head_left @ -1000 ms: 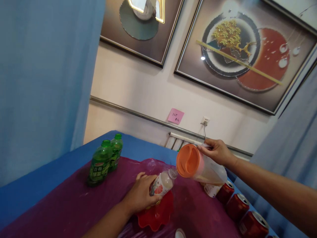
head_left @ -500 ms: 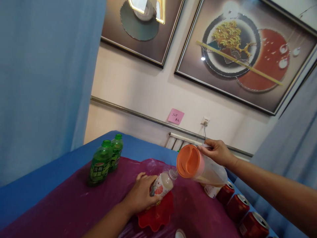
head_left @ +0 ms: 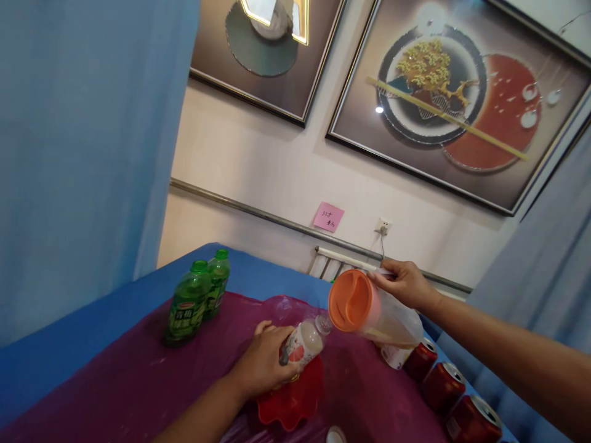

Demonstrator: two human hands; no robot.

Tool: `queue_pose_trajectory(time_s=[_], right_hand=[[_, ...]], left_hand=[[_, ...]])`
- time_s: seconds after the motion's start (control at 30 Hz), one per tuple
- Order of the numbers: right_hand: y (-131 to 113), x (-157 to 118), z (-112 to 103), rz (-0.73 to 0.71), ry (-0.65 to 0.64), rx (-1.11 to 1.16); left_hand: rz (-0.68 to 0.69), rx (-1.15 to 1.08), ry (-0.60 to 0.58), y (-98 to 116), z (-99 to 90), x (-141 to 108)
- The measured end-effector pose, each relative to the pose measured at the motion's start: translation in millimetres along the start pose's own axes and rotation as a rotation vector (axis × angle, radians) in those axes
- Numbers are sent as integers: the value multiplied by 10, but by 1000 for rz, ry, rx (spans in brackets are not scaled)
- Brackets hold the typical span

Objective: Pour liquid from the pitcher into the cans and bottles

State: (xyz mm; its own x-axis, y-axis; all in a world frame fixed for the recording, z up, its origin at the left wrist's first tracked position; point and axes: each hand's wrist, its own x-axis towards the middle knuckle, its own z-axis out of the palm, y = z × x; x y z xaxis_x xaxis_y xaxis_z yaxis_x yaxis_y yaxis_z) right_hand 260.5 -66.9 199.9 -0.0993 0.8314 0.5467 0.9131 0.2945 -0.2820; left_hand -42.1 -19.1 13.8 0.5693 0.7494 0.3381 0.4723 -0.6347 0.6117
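A pale wall (head_left: 249, 141) stands behind, with a blue curtain (head_left: 87, 135) to the left and two framed pictures (head_left: 462, 178) on it. A blue table (head_left: 258, 266) runs up near the wall, a purple sheet (head_left: 207, 375) spread over much of it. Over the sheet, a clear jug (head_left: 376, 314) with an orange lid (head_left: 351, 300) lies on its side in the air; its long axis runs left to right, lid facing left, base to the right, pale liquid along its underside. Two green bottles (head_left: 194, 301) stand upright at the left. A red bowl (head_left: 292, 403) sits below the small bottle (head_left: 302, 344), which leans, its mouth up and right, close to the lid; whether they touch, I cannot tell. The right hand (head_left: 404, 283) comes in from the right, fingers closed on the jug's handle. The left hand (head_left: 268, 362) reaches up from below, fingers and thumb wrapped around the small bottle. Red cans (head_left: 443, 384) line the table's right side. A pink note (head_left: 329, 216) is on the wall.
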Motion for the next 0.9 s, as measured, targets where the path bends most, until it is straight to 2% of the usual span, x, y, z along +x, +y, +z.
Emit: queue_pose_trajectory(time_s=[0.9], right_hand=[[28, -17, 1, -8, 12, -10]], left_hand=[[-6, -3, -9, -21, -4, -2]])
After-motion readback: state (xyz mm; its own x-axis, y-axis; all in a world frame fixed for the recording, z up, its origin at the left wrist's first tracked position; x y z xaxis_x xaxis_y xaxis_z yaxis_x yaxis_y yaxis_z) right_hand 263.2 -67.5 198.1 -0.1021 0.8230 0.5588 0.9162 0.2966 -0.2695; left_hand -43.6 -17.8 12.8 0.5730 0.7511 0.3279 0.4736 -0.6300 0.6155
